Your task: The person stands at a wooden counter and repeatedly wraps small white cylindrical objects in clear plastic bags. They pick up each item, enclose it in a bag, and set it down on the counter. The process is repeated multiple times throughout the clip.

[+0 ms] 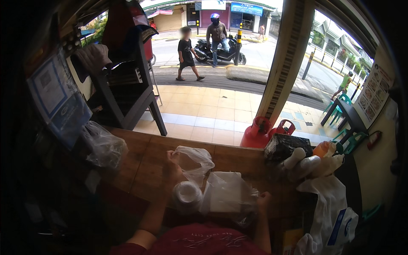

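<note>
My left hand (173,164) grips the handle of a translucent plastic bag (197,162) above the brown counter (143,165). At the right, my right hand (263,200) pinches the gathered edge of thin clear plastic beside a white takeout box (225,191). Thin plastic lies partly over this box. A round lidded container (188,193), whitish and perhaps stacked on another, stands just left of the box, below my left hand. Whether the plastic in both hands is one bag, I cannot tell.
On the right stand a dark box (288,148), squeeze bottles (322,149) and a white cloth or bag (331,194). A filled plastic bag (106,146) sits at the left. Red gas cylinders (255,135) stand beyond the counter; people and a scooter (220,52) are outside.
</note>
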Demonstrator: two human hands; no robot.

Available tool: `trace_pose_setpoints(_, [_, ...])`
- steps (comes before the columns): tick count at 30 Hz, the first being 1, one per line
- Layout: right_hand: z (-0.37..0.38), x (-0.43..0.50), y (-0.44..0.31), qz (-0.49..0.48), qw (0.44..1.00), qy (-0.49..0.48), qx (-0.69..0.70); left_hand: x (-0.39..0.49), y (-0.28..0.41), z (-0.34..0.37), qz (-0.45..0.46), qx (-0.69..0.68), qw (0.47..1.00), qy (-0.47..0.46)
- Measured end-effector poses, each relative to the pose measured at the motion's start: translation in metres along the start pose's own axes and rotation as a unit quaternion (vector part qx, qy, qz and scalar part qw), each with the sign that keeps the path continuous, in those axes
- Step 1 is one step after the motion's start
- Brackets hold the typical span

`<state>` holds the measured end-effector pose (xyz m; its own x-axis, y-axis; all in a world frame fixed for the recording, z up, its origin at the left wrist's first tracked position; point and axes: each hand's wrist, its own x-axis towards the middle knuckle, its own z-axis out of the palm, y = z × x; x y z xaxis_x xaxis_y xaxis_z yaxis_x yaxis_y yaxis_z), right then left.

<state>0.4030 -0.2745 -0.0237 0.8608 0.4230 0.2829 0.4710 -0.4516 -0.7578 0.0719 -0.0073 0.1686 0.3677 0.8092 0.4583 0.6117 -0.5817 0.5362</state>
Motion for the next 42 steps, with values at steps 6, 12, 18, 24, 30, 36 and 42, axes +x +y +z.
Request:
trace_pose_setpoints(6, [-0.063,0.000,-0.104,-0.089,0.932,0.044,-0.350,0.006,0.022,-0.017,0.022,-0.001,0.999,0.026])
trace_pose_setpoints(12, [-0.045,-0.011,-0.265,-0.194,0.890,-0.265,0.317,-0.013,0.078,0.003,0.083,-0.012,0.993,-0.085])
trace_pose_setpoints(18, [0.044,-0.041,-0.259,0.082,0.895,-0.363,0.245,-0.050,0.114,0.001,0.203,-0.002,0.970,-0.136])
trace_pose_setpoints(24, [0.059,-0.031,-0.213,0.077,0.774,-0.462,0.425,-0.081,0.109,-0.004,0.303,-0.026,0.916,-0.260])
trace_pose_setpoints(30, [0.065,-0.014,-0.208,0.009,0.800,-0.440,0.408,-0.102,0.126,0.003,0.308,-0.147,0.891,-0.300])
trace_pose_setpoints(36, [0.050,-0.022,-0.203,0.119,0.789,-0.392,0.458,-0.078,0.125,-0.021,0.292,-0.134,0.909,-0.265])
trace_pose_setpoints(42, [0.027,0.006,-0.205,0.228,0.695,-0.407,0.547,-0.072,0.143,-0.023,0.363,-0.209,0.830,-0.367])
